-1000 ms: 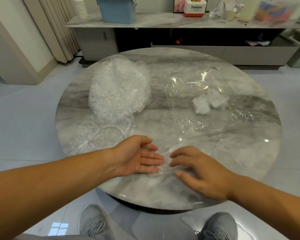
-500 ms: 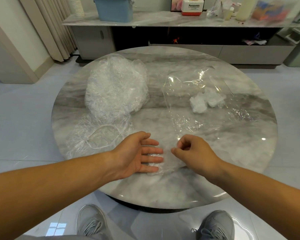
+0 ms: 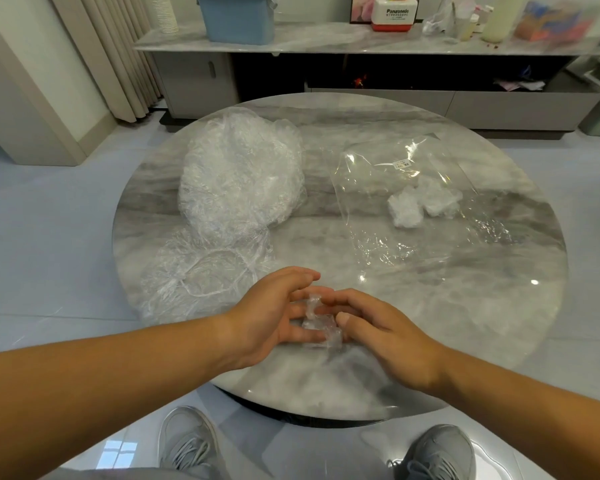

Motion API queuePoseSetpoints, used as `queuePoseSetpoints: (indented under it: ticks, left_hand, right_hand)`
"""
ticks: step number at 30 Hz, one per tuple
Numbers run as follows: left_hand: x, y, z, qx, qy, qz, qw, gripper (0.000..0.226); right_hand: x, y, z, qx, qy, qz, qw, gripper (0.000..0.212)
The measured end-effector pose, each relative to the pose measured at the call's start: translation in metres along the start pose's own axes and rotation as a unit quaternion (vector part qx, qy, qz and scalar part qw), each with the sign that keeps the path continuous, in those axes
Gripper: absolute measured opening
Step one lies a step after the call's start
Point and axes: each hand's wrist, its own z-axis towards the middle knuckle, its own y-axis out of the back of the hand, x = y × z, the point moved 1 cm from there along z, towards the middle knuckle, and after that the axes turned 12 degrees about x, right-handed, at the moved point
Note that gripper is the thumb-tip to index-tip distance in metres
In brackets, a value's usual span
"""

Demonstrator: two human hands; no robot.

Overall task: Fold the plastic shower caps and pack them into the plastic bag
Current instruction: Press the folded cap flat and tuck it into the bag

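Note:
A small folded clear shower cap (image 3: 321,329) lies near the front edge of the round marble table (image 3: 430,306). My left hand (image 3: 271,313) rests on it with straight fingers. My right hand (image 3: 385,337) meets it from the right, and its thumb and fingers pinch the cap's right side. A heap of crumpled shower caps (image 3: 239,181) sits at the back left, with one cap spread flat (image 3: 201,282) in front of it. The clear plastic bag (image 3: 371,244) lies flat at the right, holding a few folded white caps (image 3: 420,204).
Behind the table runs a low cabinet (image 3: 361,43) with a blue bin (image 3: 238,17) and bottles on top. Curtains (image 3: 118,57) hang at the back left. My grey shoes (image 3: 187,441) stand on the glossy floor below the table's front edge.
My right hand has come left with the cap's edge and closed in on my left fingers. The cap is now a smaller wad between the two hands.

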Motion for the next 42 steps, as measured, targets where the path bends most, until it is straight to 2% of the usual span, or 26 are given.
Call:
queuePoseSetpoints:
  ticks: [3, 5, 6, 8, 11, 13, 15, 17, 19, 22, 26, 27, 29, 30, 32, 35, 36, 39, 42]
  left_hand:
    - [-0.004, 0.003, 0.001, -0.06, -0.05, 0.075, 0.994, 0.025]
    - [-0.01, 0.008, 0.003, -0.088, -0.066, 0.189, 0.976, 0.026]
    - [-0.012, 0.01, 0.004, -0.095, -0.063, 0.26, 0.959, 0.027]
    - [-0.012, 0.014, 0.004, -0.097, -0.021, 0.374, 0.922, 0.035]
    - [-0.007, 0.014, 0.008, -0.083, 0.047, 0.423, 0.901, 0.045]
    - [-0.007, 0.015, 0.011, -0.089, 0.06, 0.448, 0.888, 0.046]
    - [-0.01, 0.016, 0.015, -0.087, 0.062, 0.458, 0.882, 0.044]
    - [-0.011, 0.017, 0.018, -0.074, 0.07, 0.448, 0.888, 0.043]
    - [-0.01, 0.018, 0.02, -0.06, 0.08, 0.429, 0.898, 0.043]
    - [-0.009, 0.016, 0.021, -0.046, 0.08, 0.392, 0.915, 0.031]
    - [-0.016, 0.016, 0.021, -0.045, 0.098, 0.26, 0.96, 0.024]
    - [-0.018, 0.016, 0.02, -0.044, 0.095, 0.211, 0.972, 0.022]
    - [-0.022, 0.015, 0.021, -0.043, 0.07, 0.131, 0.988, 0.02]
    - [-0.023, 0.013, 0.022, -0.046, 0.052, 0.106, 0.992, 0.02]
    - [-0.024, 0.007, 0.024, -0.043, 0.017, 0.073, 0.996, 0.019]
    - [-0.024, -0.008, 0.029, -0.024, -0.018, 0.048, 0.998, 0.018]
    - [-0.023, -0.013, 0.031, -0.019, -0.025, 0.046, 0.998, 0.018]
    - [-0.023, -0.027, 0.04, -0.012, -0.038, 0.037, 0.999, 0.019]
    - [-0.027, -0.038, 0.049, 0.0, -0.039, 0.003, 0.999, 0.015]
  right_hand:
    - [0.004, 0.003, 0.003, 0.005, -0.012, -0.009, 1.0, 0.034]
    - [0.005, 0.003, 0.005, 0.009, -0.022, -0.008, 1.0, 0.03]
    - [0.006, 0.003, 0.005, 0.016, -0.029, -0.011, 0.999, 0.036]
    - [0.002, 0.0, 0.006, 0.037, -0.056, -0.03, 0.997, 0.064]
    - [-0.001, -0.002, 0.005, 0.043, -0.096, -0.008, 0.994, 0.102]
    - [-0.001, -0.002, 0.005, 0.022, -0.097, 0.036, 0.994, 0.11]
    - [-0.001, -0.001, 0.006, -0.025, -0.073, 0.08, 0.994, 0.101]
    - [-0.001, 0.0, 0.006, -0.065, -0.04, 0.114, 0.99, 0.081]
    - [0.001, 0.001, 0.005, -0.09, -0.019, 0.131, 0.987, 0.073]
    - [0.002, 0.0, 0.002, -0.097, 0.001, 0.122, 0.988, 0.064]
    - [0.007, 0.0, -0.004, -0.086, 0.009, 0.069, 0.994, 0.045]
    - [0.008, 0.001, -0.005, -0.105, 0.01, 0.045, 0.993, 0.039]
    - [0.014, 0.007, -0.003, -0.189, 0.002, -0.01, 0.982, 0.014]
    - [0.017, 0.011, -0.001, -0.227, -0.007, -0.021, 0.974, 0.009]
    - [0.022, 0.019, 0.004, -0.253, -0.045, 0.034, 0.966, 0.016]
    - [0.024, 0.03, 0.004, -0.21, -0.11, 0.21, 0.948, 0.058]
    - [0.024, 0.033, 0.003, -0.198, -0.121, 0.237, 0.943, 0.063]
    - [0.027, 0.042, -0.002, -0.222, -0.087, 0.275, 0.931, 0.041]
    - [0.027, 0.056, -0.006, -0.219, -0.008, 0.224, 0.95, 0.02]
